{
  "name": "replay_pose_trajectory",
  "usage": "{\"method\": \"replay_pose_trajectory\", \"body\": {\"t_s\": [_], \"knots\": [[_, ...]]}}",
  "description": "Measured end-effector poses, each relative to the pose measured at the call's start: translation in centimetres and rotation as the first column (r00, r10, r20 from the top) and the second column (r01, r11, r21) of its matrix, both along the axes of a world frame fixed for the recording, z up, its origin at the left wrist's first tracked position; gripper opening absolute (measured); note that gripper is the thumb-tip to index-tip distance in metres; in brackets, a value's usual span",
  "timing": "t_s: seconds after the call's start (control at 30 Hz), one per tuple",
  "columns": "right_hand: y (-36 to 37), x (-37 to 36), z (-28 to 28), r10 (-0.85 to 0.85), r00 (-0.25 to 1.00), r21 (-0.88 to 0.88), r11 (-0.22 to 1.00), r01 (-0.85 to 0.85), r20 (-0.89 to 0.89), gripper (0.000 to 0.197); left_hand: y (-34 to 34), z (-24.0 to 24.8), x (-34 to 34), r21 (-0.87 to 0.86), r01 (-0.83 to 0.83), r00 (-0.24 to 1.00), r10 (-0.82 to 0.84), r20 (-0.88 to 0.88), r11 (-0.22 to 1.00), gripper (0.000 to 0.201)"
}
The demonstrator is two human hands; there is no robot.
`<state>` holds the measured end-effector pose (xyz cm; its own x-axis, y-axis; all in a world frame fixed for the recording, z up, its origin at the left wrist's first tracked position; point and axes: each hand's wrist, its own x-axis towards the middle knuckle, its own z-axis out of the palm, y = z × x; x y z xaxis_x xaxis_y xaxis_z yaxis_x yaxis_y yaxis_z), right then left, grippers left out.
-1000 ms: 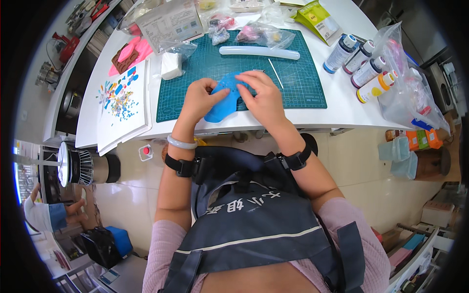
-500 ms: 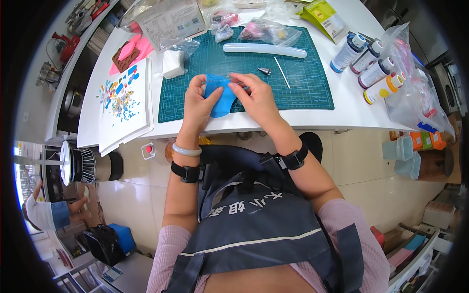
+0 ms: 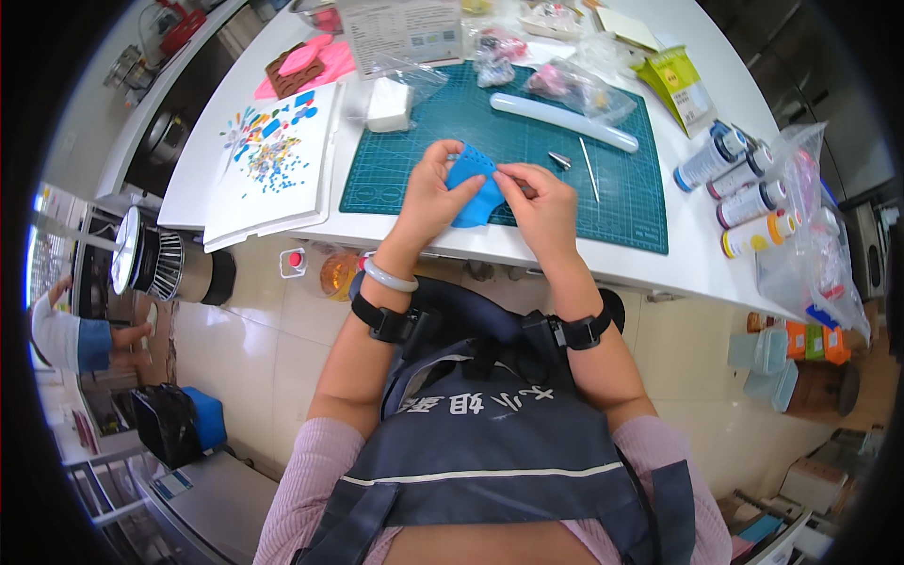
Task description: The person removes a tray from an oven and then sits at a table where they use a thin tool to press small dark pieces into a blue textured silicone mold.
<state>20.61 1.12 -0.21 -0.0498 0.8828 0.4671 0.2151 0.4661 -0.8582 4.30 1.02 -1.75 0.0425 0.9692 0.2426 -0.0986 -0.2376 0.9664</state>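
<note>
A thin, limp blue sheet (image 3: 478,205) hangs between my hands over the near edge of a green cutting mat (image 3: 617,221). Small holes run along its upper edge. My left hand (image 3: 435,195) grips the sheet's left side, thumb across the front and fingers behind. At the sheet's upper right edge, my right hand (image 3: 546,205) pinches with thumb and forefinger. Right of the hands lie a small metal piping tip (image 3: 560,161) and a slim white stick (image 3: 590,171). A translucent white rolling pin (image 3: 565,123) rests beyond them.
To the left, a white board (image 3: 315,193) carries many small coloured pieces. A white block (image 3: 388,105) in clear plastic lies at the mat's far left. Several bottles (image 3: 753,235) and a plastic bag (image 3: 800,188) stand at right. A green pouch (image 3: 680,89) stands farther back.
The whole view has shifted, so the table's contents appear farther right. My right fingers have closed in on the sheet's upper right edge. My left hand keeps its grip.
</note>
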Motion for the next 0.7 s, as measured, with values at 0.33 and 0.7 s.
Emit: {"method": "replay_pose_trajectory", "body": {"t_s": [0.33, 0.7], "knots": [[-0.2, -0.2, 2.5, 0.012, 0.983, -0.048, 0.999, -0.021, -0.181, 0.014, 0.2, -0.6, 0.6, 0.084, -0.173, 0.978, 0.181, -0.105, 0.981, 0.036], [4.4, -17.2, 11.3, 0.336, 0.717, 0.226, 0.794, -0.564, 0.611, 0.014, 0.8, 0.1, 1.4, 0.327, -0.181, 0.983, 0.159, 0.095, 0.927, 0.026]]}}
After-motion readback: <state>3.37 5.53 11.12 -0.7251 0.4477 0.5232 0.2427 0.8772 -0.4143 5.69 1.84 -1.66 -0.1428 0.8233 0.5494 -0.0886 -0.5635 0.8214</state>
